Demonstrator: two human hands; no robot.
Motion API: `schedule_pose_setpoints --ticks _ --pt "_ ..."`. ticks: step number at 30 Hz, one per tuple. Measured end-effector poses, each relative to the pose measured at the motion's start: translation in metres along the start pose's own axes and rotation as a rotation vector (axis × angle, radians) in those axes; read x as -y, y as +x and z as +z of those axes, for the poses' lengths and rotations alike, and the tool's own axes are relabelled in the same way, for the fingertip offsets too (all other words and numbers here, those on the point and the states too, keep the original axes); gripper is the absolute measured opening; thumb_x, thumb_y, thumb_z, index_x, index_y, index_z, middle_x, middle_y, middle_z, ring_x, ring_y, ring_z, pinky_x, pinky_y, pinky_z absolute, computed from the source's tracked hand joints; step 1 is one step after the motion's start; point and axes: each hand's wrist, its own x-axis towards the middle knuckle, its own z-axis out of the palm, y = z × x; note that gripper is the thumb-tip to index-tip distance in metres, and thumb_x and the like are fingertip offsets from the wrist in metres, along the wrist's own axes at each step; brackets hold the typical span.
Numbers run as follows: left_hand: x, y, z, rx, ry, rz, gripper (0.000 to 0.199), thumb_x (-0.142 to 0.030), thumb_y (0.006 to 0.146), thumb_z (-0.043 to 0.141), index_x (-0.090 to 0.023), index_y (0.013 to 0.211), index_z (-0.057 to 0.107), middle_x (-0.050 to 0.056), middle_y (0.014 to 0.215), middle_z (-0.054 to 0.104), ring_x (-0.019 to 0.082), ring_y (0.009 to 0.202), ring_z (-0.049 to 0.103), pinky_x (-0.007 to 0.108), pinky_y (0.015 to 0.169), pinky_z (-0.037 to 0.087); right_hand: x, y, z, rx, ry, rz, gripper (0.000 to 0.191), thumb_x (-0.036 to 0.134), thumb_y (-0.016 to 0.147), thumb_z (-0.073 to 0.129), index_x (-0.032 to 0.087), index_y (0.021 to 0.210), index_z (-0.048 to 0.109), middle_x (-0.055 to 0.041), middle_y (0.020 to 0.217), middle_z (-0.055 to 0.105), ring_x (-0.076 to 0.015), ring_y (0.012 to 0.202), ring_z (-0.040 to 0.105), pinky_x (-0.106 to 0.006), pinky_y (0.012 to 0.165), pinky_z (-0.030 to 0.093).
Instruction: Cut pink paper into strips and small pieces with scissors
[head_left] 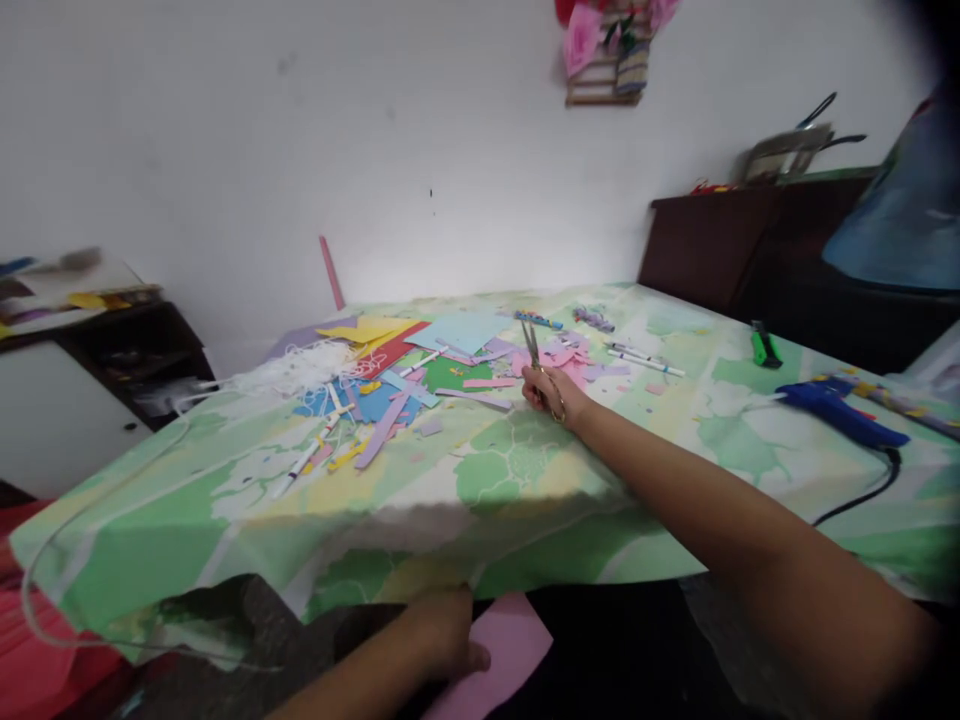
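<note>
Scissors (532,348), one pair: at the counter (420,505), well in from its near edge; contact with the top cannot be told. Fingers of the right hand (551,392) clamped on them, loops showing beside the palm. Probably light, rigid, smooth metal — best gripped by the loops, clear of the blades.

Pink sheet (508,640), one: off the counter, just below its near edge. Left hand (442,632) pinching it, thumb on top, other fingers hidden. Probably feather-light, pliable, easily creased — best held lightly at a margin.
</note>
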Motion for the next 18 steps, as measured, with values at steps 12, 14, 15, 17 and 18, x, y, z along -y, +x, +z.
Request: schedule_pose_setpoints --ticks 12,14,15,17,18 --pt "-0.017 -0.004 -0.081 -0.148 -0.568 0.251 0.022 -0.035 0.068 0.04 -0.02 0.058 0.052 -0.003 0.057 0.049 0.013 0.055 0.044 0.022 0.048 0.031 -0.004 -0.001 -0.006 -0.208 -0.214 0.008 0.033 0.043 0.05 0.06 0.017 0.047 0.04 0.0043 0.046 0.037 -0.0074 0.044 0.032 -0.021 0.042 0.021" --pt "-0.017 -0.001 -0.114 -0.373 -0.742 0.167 0.027 -0.039 0.068 0.04 -0.017 0.055 0.048 -0.004 0.052 0.043 0.01 0.051 0.04 0.021 0.046 0.029 0.0 -0.003 -0.001 -0.225 -0.247 -0.003 0.031 0.037 0.047 0.064 0.017 0.046 0.041 0.0044 0.046 0.037 -0.0079 0.047 0.032 -0.021 0.044 0.02" --pt "-0.015 0.003 -0.128 -0.5 -0.832 0.114 0.025 -0.04 0.068 0.041 -0.017 0.06 0.049 -0.004 0.052 0.042 0.01 0.049 0.038 0.02 0.044 0.028 0.004 -0.003 0.0 -0.231 -0.252 -0.006 0.03 0.037 0.048 0.063 0.017 0.046 0.041 0.0043 0.046 0.037 -0.0082 0.047 0.032 -0.021 0.044 0.02" --pt "-0.011 0.012 -0.148 -0.692 -0.953 0.065 0.027 -0.042 0.068 0.04 -0.017 0.067 0.05 -0.005 0.052 0.041 0.009 0.046 0.036 0.019 0.042 0.027 0.015 -0.003 0.001 -0.231 -0.237 -0.007 0.03 0.041 0.054 0.059 0.017 0.049 0.041 0.004 0.047 0.038 -0.0084 0.047 0.033 -0.021 0.044 0.022" --pt "-0.01 0.018 -0.154 -0.767 -0.948 0.052 0.027 -0.042 0.068 0.04 -0.017 0.069 0.05 -0.005 0.053 0.041 0.009 0.046 0.036 0.019 0.043 0.027 0.022 -0.002 0.001 -0.219 -0.218 -0.007 0.031 0.044 0.058 0.055 0.017 0.052 0.041 0.0036 0.048 0.039 -0.0084 0.046 0.034 -0.021 0.044 0.023"
